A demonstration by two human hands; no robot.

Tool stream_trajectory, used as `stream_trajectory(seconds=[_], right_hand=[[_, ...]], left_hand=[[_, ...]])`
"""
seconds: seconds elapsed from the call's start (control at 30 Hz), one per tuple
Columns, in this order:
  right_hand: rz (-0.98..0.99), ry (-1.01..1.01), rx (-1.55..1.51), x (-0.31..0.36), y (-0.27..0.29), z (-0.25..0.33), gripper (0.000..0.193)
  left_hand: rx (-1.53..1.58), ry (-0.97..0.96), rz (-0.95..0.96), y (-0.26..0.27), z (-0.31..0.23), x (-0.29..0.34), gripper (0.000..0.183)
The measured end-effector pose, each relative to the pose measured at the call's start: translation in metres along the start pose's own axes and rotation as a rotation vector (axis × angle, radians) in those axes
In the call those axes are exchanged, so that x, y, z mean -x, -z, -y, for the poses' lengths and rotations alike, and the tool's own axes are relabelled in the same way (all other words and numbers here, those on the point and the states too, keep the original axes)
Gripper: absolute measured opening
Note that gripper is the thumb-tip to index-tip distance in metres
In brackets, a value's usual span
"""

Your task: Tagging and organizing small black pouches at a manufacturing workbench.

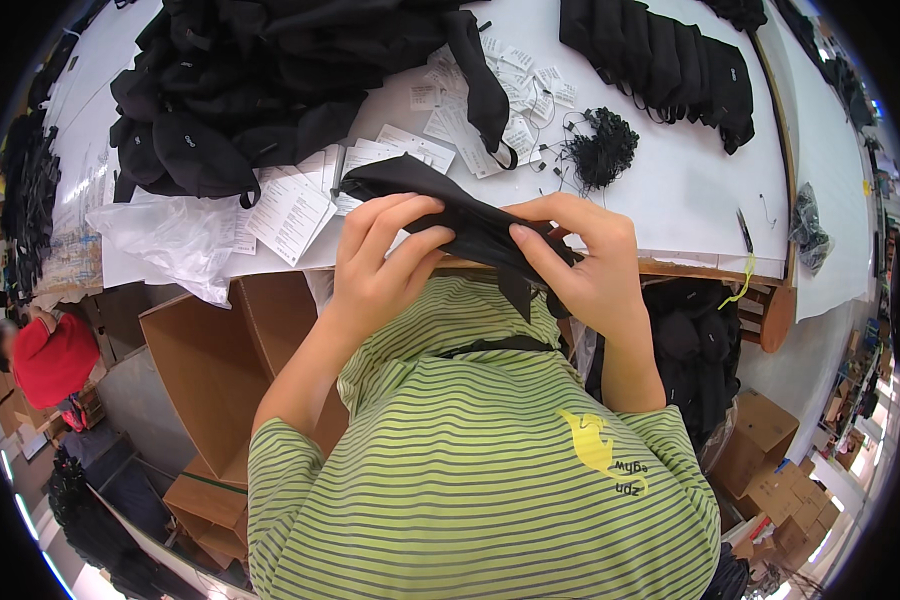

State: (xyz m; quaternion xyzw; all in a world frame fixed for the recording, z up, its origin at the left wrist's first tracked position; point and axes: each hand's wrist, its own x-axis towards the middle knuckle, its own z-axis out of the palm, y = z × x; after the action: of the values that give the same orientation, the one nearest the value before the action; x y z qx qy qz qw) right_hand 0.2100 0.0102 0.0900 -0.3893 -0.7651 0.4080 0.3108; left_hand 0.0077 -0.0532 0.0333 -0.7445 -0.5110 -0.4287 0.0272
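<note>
Just above the table's front edge, both my hands hold up a black fabric piece [470, 220], soft and folded, with a strap-like end hanging down. Whether it is a cap or a small bag, I cannot tell. My left hand [385, 245] pinches its left part, fingers curled over the top. Thumb and fingers of my right hand [580, 245] grip the right end. Behind the piece lie printed white paper cards [295, 210], some partly covered by a heap of similar black fabric pieces [205, 150].
White tags [505, 75] and a bunch of black tag strings [602, 148] lie mid-table. Overlapping black pieces [660, 60] stand at far right. Small snips [745, 230] lie near the right edge, a clear plastic bag [175, 240] at left. A cardboard box [205, 370] stands below; a person in red [55, 355] is far left.
</note>
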Motion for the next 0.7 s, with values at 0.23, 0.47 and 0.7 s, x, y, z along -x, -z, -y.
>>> stream_trajectory(seconds=[0.23, 0.47, 0.7], right_hand=[[0.095, -0.035, -0.015, 0.0, 0.002, 0.0, 0.012], [0.158, -0.033, -0.047, 0.001, -0.003, 0.003, 0.018], [0.242, 0.091, 0.12, 0.006, -0.011, 0.003, 0.02]], left_hand=[[0.0, -0.071, 0.033, 0.009, -0.003, 0.001, 0.024], [0.023, -0.052, 0.085, 0.018, -0.007, 0.007, 0.024], [0.05, -0.1, 0.092, 0.025, -0.009, 0.01, 0.024]])
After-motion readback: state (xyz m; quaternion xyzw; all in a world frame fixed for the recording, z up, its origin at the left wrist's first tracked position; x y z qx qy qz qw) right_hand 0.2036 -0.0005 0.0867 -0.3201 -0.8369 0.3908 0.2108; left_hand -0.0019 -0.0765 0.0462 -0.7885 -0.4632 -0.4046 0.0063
